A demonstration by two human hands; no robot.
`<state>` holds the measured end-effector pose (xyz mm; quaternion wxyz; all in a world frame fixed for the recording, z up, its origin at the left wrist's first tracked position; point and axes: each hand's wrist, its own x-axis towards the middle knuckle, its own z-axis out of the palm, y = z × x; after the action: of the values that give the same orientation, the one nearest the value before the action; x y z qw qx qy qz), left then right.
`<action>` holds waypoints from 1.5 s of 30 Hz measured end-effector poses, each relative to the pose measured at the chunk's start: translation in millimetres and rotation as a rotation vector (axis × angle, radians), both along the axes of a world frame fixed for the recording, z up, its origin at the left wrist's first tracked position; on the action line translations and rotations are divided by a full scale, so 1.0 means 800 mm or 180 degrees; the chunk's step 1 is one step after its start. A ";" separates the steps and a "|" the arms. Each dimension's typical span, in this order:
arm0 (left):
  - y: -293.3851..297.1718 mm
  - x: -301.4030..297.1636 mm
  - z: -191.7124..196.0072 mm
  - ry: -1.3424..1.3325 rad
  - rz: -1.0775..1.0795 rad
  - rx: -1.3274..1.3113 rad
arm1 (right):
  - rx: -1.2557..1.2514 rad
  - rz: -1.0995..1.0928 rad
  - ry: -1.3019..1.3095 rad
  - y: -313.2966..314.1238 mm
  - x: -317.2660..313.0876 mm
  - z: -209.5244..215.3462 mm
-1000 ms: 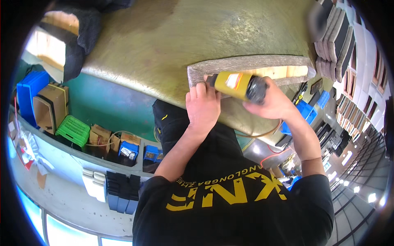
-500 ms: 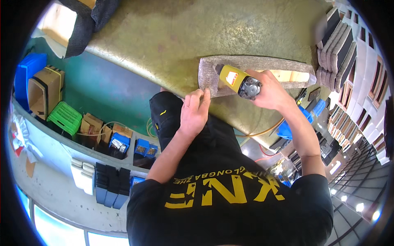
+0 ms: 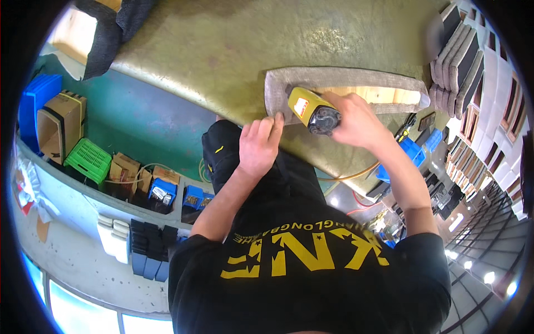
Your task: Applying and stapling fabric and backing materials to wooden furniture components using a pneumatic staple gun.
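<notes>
On the worktable lies a long panel wrapped at its edges in grey-brown fabric (image 3: 356, 74), with bare pale wood (image 3: 386, 94) showing in the middle. My right hand (image 3: 359, 119) is wrapped round a yellow staple gun (image 3: 300, 103), whose nose rests over the fabric at the panel's left end. Whether the nose touches the fabric I cannot tell. At the near left corner, my left hand (image 3: 259, 142) is closed, its fingertips pinching the fabric edge beside the gun.
Several upholstered pads (image 3: 459, 61) are stacked at the table's right end. Pliers (image 3: 406, 127) and a blue bin (image 3: 410, 151) sit near my right forearm. A dark fabric-covered piece (image 3: 103, 50) overhangs the far left edge. A green crate (image 3: 88, 160) stands on the left shelf.
The staple gun has shifted slightly left and nearer along the panel's end. My left hand stays at the corner, moved a little with the panel.
</notes>
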<state>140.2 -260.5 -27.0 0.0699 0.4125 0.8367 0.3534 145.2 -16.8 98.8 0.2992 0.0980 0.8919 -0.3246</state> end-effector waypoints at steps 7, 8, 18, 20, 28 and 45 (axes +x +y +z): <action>-0.006 -0.008 -0.002 0.0141 -0.0151 0.0119 | 0.0058 0.0063 -0.0186 -0.009 0.021 -0.004; -0.008 -0.007 0.000 0.0203 -0.0166 0.0158 | 0.0010 0.0066 -0.0155 -0.013 0.030 -0.004; -0.011 -0.012 -0.002 0.0064 -0.0129 0.0392 | -0.0224 0.0010 -0.0402 -0.028 0.055 0.007; -0.008 -0.013 -0.003 0.0069 -0.0152 0.0391 | -0.0224 -0.0028 -0.0360 -0.030 0.062 -0.002; -0.002 -0.016 -0.003 0.0078 -0.0119 0.0305 | -0.0097 -0.0225 -0.0207 -0.033 0.070 -0.005; 0.059 -0.073 0.059 -0.1772 -0.0075 0.0020 | 0.0010 -0.2155 0.0765 -0.030 0.229 -0.023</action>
<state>82.2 -213.1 20.1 0.2999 0.3095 0.7793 0.4549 328.2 -40.8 80.3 0.0676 0.3495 0.8383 -0.4130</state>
